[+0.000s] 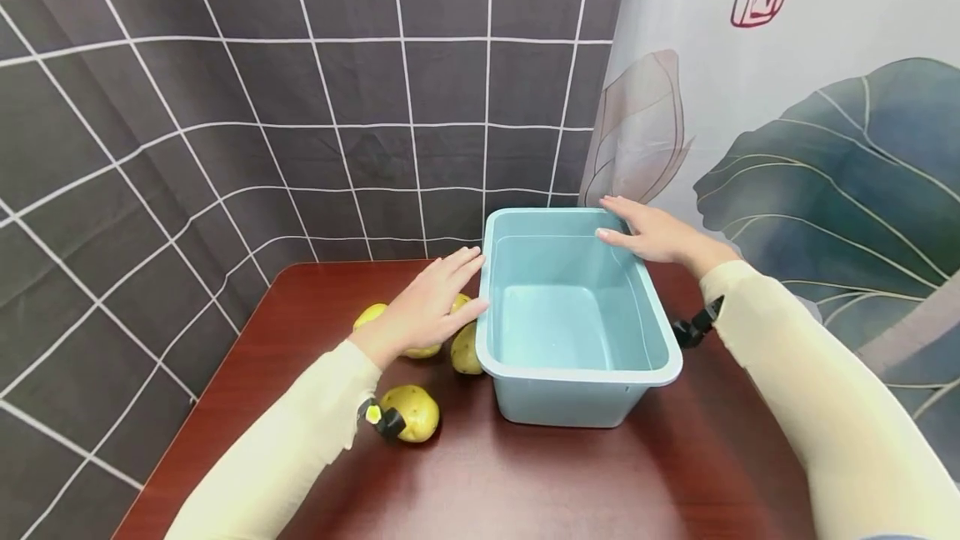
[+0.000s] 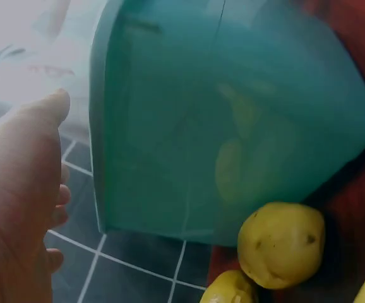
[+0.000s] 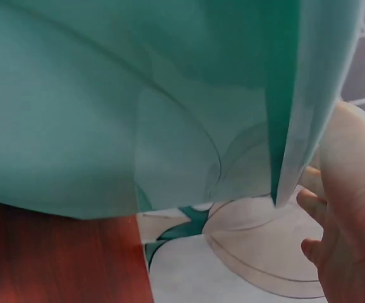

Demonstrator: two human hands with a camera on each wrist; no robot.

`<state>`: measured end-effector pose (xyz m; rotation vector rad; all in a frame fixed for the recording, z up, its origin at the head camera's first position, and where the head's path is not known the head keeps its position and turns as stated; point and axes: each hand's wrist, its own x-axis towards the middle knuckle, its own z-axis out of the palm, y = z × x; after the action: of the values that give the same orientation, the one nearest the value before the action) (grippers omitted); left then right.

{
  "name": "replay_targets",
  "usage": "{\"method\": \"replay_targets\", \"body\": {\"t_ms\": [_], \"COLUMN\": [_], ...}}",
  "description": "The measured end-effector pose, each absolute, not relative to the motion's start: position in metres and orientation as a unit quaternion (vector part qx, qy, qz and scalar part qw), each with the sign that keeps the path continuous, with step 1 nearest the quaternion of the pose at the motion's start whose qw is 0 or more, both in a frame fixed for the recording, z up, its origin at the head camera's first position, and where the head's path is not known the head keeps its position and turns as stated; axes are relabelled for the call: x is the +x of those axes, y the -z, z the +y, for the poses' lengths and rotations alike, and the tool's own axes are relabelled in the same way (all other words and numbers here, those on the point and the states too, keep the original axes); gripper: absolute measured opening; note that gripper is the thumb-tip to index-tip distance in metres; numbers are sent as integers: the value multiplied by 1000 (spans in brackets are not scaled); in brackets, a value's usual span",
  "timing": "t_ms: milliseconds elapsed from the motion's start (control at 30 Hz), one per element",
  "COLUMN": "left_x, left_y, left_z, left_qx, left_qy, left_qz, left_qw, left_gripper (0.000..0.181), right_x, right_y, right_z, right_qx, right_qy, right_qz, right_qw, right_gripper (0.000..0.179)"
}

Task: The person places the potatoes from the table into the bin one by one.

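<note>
A light blue plastic tub (image 1: 573, 398) stands on the table between my two hands, its inside facing up to the head view. My left hand (image 1: 427, 298) is at the tub's left rim, fingers straight and thumb spread; the left wrist view shows a gap between thumb and rim. Over the far right part of the rim is my right hand (image 1: 652, 232), with fingers extended and the thumb over the tub's inside. Whether it touches the rim I cannot tell. Several yellow potatoes (image 1: 412, 413) lie left of the tub, some partly hidden by my left hand; one potato (image 2: 280, 245) is close to its wall.
The reddish-brown wooden table (image 1: 480, 482) ends at a dark curtain (image 1: 420, 82) with a white grid. On the right hangs a pale curtain (image 1: 840, 232) printed with large leaves. Small black devices sit at both wrists.
</note>
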<state>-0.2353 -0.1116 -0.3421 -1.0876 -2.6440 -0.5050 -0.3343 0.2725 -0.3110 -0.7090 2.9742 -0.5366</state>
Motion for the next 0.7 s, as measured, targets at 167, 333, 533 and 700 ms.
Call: {"method": "replay_targets", "body": {"t_ms": [167, 333, 533, 700], "left_x": [-244, -245, -246, -244], "left_y": [344, 348, 352, 352], "left_z": [-104, -97, -94, -93], "left_qx": [-345, -341, -343, -361], "left_qy": [184, 195, 176, 168], "left_qz": [-919, -919, -922, -916], "left_qw": [47, 22, 40, 50], "left_gripper": [76, 80, 79, 75], "right_x": [-351, -361, -367, -369], "right_y": [311, 317, 321, 323], "right_z": [271, 267, 264, 261], "right_qx": [-209, -209, -211, -216], "right_qy": [172, 179, 192, 196], "right_qz": [961, 959, 955, 953], "right_qw": [47, 69, 78, 84], "right_gripper": [82, 80, 80, 80]}}
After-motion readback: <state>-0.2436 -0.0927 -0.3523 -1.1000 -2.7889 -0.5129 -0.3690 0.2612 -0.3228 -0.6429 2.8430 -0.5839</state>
